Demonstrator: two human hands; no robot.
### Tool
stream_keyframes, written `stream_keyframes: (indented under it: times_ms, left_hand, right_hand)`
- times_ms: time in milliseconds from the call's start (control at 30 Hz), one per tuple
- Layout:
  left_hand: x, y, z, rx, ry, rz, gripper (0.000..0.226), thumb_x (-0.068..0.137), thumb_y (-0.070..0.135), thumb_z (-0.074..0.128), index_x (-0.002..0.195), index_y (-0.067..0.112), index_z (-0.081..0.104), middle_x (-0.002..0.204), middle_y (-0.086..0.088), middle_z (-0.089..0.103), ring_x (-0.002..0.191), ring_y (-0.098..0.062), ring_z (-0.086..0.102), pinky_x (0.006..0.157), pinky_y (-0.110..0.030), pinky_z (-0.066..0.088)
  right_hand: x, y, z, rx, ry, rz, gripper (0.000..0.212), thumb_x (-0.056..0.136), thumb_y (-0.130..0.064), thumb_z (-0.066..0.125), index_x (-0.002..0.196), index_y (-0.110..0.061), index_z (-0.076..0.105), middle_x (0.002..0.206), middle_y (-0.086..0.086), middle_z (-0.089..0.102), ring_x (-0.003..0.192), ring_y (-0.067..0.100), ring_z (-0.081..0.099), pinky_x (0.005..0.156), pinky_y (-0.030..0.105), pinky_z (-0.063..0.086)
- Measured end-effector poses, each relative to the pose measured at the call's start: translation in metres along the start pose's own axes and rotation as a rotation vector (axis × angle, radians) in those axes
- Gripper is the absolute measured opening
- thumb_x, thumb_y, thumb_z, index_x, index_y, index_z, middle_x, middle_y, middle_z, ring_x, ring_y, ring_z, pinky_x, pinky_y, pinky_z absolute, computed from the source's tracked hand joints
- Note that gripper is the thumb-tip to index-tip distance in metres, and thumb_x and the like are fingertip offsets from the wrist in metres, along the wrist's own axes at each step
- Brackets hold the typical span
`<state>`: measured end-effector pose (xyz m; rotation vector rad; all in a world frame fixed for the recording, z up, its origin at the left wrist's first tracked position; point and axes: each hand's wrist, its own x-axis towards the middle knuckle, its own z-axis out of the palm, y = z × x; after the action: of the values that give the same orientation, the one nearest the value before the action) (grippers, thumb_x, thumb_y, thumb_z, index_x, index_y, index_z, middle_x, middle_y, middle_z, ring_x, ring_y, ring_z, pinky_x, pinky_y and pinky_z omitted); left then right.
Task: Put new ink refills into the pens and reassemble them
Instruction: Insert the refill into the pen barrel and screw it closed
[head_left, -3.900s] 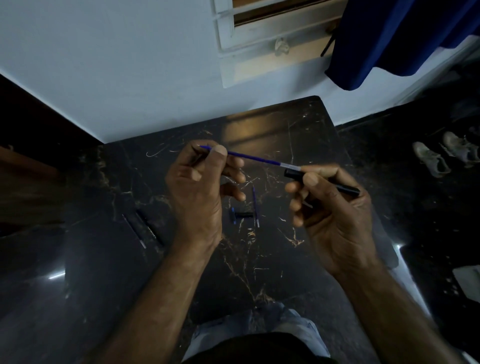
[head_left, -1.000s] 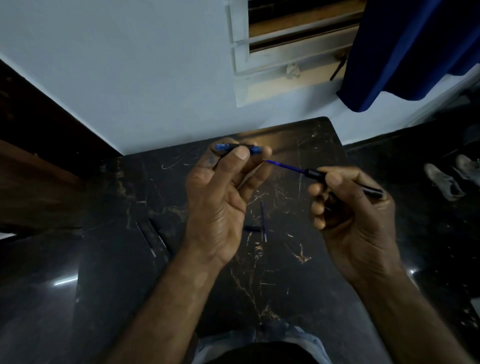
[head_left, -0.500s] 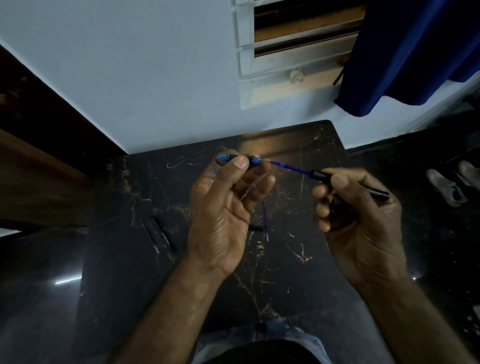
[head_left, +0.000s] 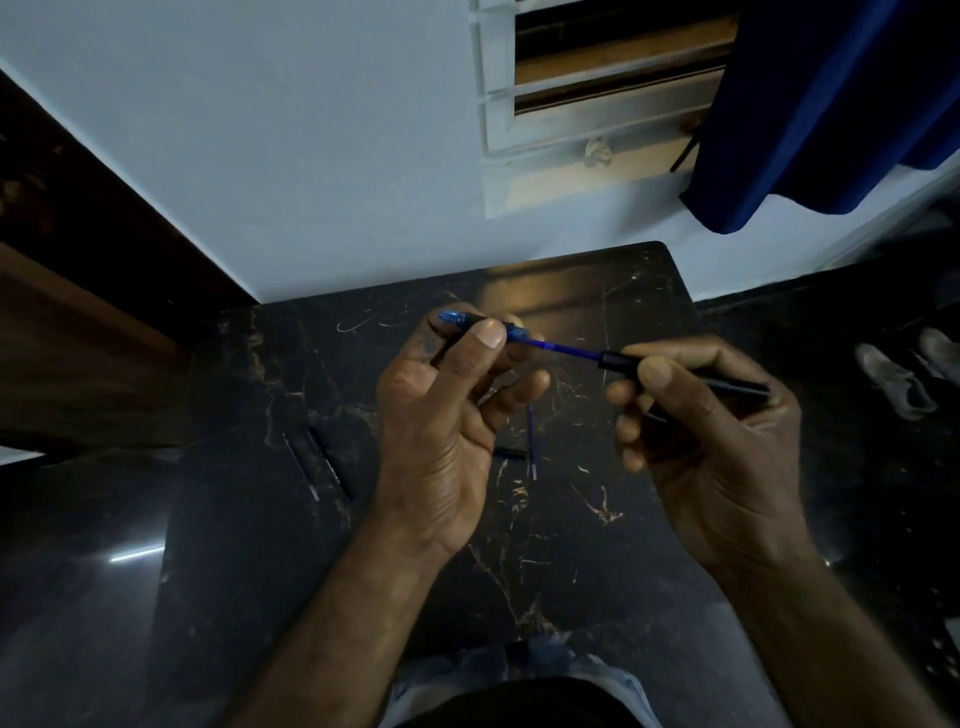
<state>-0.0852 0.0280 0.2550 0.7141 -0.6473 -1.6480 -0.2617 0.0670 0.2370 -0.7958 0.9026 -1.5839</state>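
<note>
My left hand (head_left: 447, 415) pinches a blue pen tip section (head_left: 470, 322) between thumb and fingers, above the black marble table (head_left: 597, 519). My right hand (head_left: 711, 431) grips a black pen barrel (head_left: 685, 376). A blue refill (head_left: 569, 349) sticks out of the barrel's left end and its other end enters the tip section. The two pen parts are a short gap apart. On the table under my hands lie a loose blue refill (head_left: 530, 441) and a small black pen piece (head_left: 508, 453).
A refill (head_left: 301, 467) and a black pen barrel (head_left: 330, 462) lie on the table's left part. The table's far edge meets a white wall with a window and a blue curtain (head_left: 821, 104). Shoes (head_left: 904, 374) lie on the dark floor at right.
My left hand let go of the refill, picked up the blue tip section and slid it over the refill's end. The refill has gone deeper into the barrel.
</note>
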Motion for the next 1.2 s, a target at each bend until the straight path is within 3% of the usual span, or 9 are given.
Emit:
stream_keyframes:
  times_ms: [200,367,633,767,867,967,1033,1133,1200]
  left_hand:
    - [-0.003,-0.001,0.001,0.054,0.004,0.054,0.020,0.089,0.000,0.071,0.101,0.016,0.068,0.094,-0.001,0.079,0.085,-0.018,0.079,0.067,-0.026,0.063]
    - [-0.009,-0.008,0.008,0.088,-0.030,0.065,0.014,0.086,0.011,0.074,0.094,0.023,0.076,0.094,-0.002,0.080,0.080,-0.020,0.079,0.070,-0.027,0.064]
    - [-0.005,-0.008,0.001,0.152,-0.012,0.087,0.020,0.081,0.011,0.078,0.099,0.019,0.075,0.101,-0.006,0.080,0.089,-0.025,0.078,0.072,-0.030,0.064]
    - [-0.005,-0.010,-0.005,0.140,-0.016,0.097,0.020,0.083,0.009,0.077,0.101,0.016,0.074,0.102,-0.006,0.079,0.093,-0.021,0.078,0.072,-0.028,0.063]
    - [-0.006,-0.011,-0.010,0.140,0.002,0.102,0.019,0.085,0.005,0.079,0.102,0.013,0.073,0.100,-0.005,0.079,0.091,-0.019,0.078,0.072,-0.027,0.063]
    - [-0.005,-0.010,-0.017,0.150,0.082,0.108,0.019,0.084,0.005,0.081,0.098,0.017,0.078,0.099,-0.005,0.080,0.089,-0.018,0.078,0.071,-0.027,0.063]
    - [-0.005,-0.008,-0.022,0.178,0.119,0.117,0.019,0.084,0.006,0.080,0.095,0.020,0.080,0.100,-0.006,0.081,0.089,-0.021,0.078,0.070,-0.027,0.062]
    - [-0.004,-0.006,-0.028,0.214,0.104,0.131,0.017,0.081,0.013,0.084,0.096,0.021,0.081,0.100,-0.007,0.082,0.091,-0.023,0.079,0.069,-0.028,0.063]
    - [-0.004,-0.006,-0.031,0.236,0.076,0.141,0.015,0.082,0.016,0.082,0.096,0.020,0.081,0.098,-0.007,0.081,0.092,-0.023,0.080,0.067,-0.029,0.063]
  right_hand:
    - [0.007,-0.002,0.005,-0.012,-0.039,-0.044,0.011,0.091,-0.006,0.067,0.100,0.002,0.068,0.080,0.013,0.076,0.058,0.020,0.068,0.046,0.025,0.052]
    - [0.010,-0.005,0.012,-0.033,-0.180,-0.069,0.010,0.095,-0.005,0.069,0.103,0.000,0.072,0.083,0.017,0.075,0.062,0.025,0.069,0.048,0.028,0.054]
    - [0.020,-0.006,0.015,-0.066,-0.211,-0.039,0.009,0.092,-0.004,0.066,0.099,0.001,0.069,0.078,0.015,0.075,0.059,0.024,0.069,0.049,0.029,0.056]
    - [0.023,-0.004,0.015,-0.135,-0.161,-0.025,0.009,0.095,-0.011,0.072,0.088,-0.006,0.073,0.065,0.010,0.071,0.049,0.022,0.066,0.045,0.029,0.053]
    - [0.026,0.000,0.015,-0.255,-0.131,0.009,0.023,0.096,-0.025,0.072,0.078,-0.011,0.075,0.060,0.013,0.067,0.042,0.023,0.061,0.042,0.029,0.049]
    - [0.031,0.004,0.013,-0.304,-0.192,0.045,0.029,0.099,-0.034,0.070,0.097,-0.006,0.076,0.067,0.015,0.070,0.049,0.028,0.065,0.046,0.032,0.051]
    - [0.033,0.004,0.012,-0.308,-0.240,0.028,0.031,0.096,-0.031,0.075,0.115,-0.007,0.071,0.076,0.016,0.072,0.062,0.032,0.069,0.051,0.035,0.055]
    - [0.035,0.001,0.010,-0.303,-0.258,-0.029,0.022,0.092,-0.017,0.078,0.103,-0.001,0.068,0.082,0.016,0.076,0.072,0.032,0.073,0.054,0.035,0.057]
    - [0.035,0.000,0.009,-0.341,-0.246,-0.036,0.017,0.093,-0.013,0.076,0.095,0.002,0.068,0.075,0.015,0.075,0.063,0.029,0.072,0.052,0.034,0.056]
